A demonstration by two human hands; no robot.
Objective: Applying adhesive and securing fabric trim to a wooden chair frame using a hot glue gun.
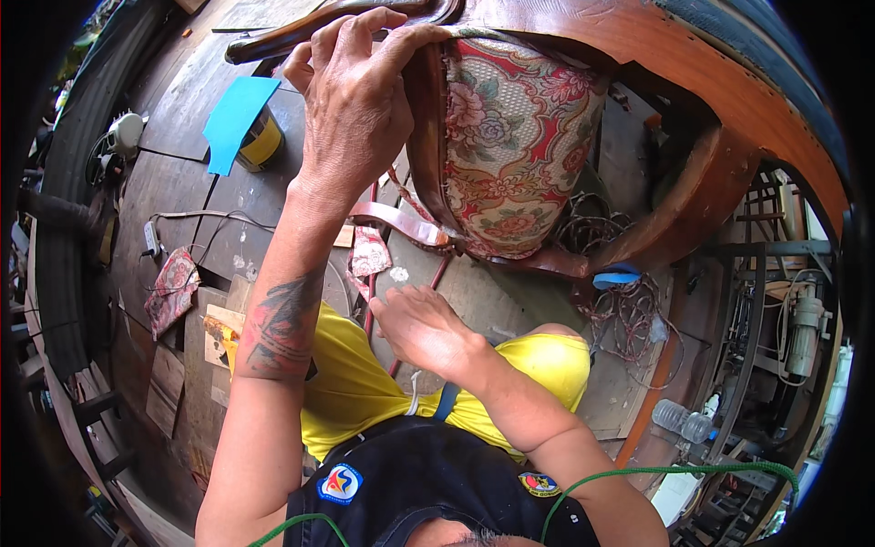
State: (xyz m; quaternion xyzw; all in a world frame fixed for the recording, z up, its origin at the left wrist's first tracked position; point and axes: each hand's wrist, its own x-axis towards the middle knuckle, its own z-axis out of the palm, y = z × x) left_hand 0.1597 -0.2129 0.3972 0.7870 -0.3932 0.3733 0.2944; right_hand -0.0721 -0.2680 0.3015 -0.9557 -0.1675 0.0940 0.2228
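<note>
A carved wooden chair with a floral-upholstered panel lies tipped in front of me. My left hand is closed over its wooden edge at the top corner of the panel, with the thumb hidden. Lower down, my right hand is held above my lap with its fingers bent down and partly hidden. A floral fabric scrap reaches close to those fingertips, but I cannot tell whether they grip it. A pale pink strap curves out at the panel's lower corner.
On the left, a blue sheet rests against a yellow-and-black can. Another floral scrap and a power cord lie near it. Tangled strips, a blue tape roll and plastic bottles are at the right. A green cord crosses low in view.
</note>
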